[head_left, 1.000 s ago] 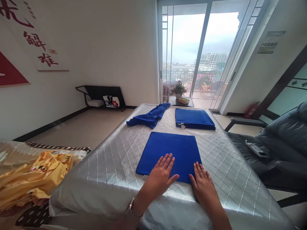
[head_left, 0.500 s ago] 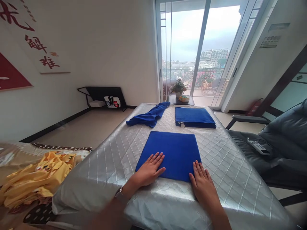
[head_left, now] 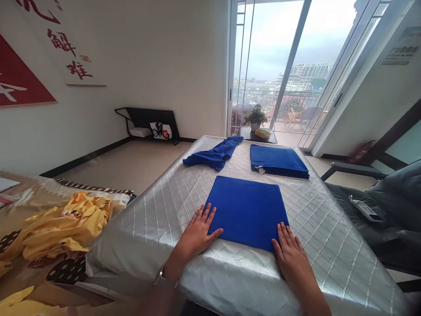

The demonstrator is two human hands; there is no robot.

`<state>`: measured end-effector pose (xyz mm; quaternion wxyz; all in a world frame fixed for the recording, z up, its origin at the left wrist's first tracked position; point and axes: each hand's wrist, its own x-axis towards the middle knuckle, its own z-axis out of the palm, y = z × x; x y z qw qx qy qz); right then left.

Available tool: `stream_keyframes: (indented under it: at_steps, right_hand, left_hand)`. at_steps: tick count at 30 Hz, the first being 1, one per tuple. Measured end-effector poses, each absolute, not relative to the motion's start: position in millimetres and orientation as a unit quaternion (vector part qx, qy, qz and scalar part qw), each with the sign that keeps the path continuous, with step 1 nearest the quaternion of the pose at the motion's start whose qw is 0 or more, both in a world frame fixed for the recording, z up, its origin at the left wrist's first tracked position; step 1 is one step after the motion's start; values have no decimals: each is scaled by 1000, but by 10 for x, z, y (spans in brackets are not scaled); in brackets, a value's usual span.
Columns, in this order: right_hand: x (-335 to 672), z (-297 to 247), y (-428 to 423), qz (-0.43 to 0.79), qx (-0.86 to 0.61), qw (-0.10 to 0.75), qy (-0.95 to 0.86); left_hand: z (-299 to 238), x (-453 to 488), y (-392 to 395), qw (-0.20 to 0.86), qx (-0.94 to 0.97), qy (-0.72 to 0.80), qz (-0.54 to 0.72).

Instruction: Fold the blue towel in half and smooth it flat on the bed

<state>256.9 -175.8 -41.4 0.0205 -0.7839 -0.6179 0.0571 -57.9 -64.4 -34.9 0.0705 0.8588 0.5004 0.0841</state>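
A folded blue towel (head_left: 248, 210) lies flat on the silver quilted table (head_left: 158, 210). My left hand (head_left: 196, 234) rests open at its near left corner, fingers flat on the towel's edge and the table. At the near right corner my right hand (head_left: 292, 256) lies open, fingertips touching the towel. Farther back sits a stack of folded blue towels (head_left: 278, 160). A crumpled blue towel (head_left: 215, 154) lies to the left of that stack.
A yellow cloth (head_left: 62, 228) lies on a patterned surface at the left. A dark massage chair (head_left: 388, 215) with a remote (head_left: 365, 210) stands at the right. Glass balcony doors (head_left: 279, 74) and a small table with a plant (head_left: 256, 127) are behind.
My left hand has slid leftward across the near towel, from its middle to its left corner. My right hand has stayed at the right corner. The view has shifted slightly.
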Motion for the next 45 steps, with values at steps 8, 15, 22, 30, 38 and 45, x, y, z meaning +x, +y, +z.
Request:
stream_keyframes:
  at_steps: [8,15,22,30,38,45]
  right_hand:
    - [2676,-409,-1751,42,-768,7,-639]
    - [2838,5,-1420,41,-744,-14,-666]
    - [2790,-24,-641,8,-751,-19,-659]
    - [2948,-426,-510,14,-770,20,-638]
    - [2928,-393,-524,14,-770,22,-637]
    - [2918,-378,-534,17,-774,24,-633]
  left_hand:
    - [-428,-592,-651,55,859,496,112]
    - [-474,-591,-650,43,859,492,132]
    - [-520,-605,-638,32,860,490,137]
    - [-618,-633,-619,8,860,486,157]
    - [-566,-626,-633,4,862,490,133]
    - [-422,-651,-564,33,863,499,77]
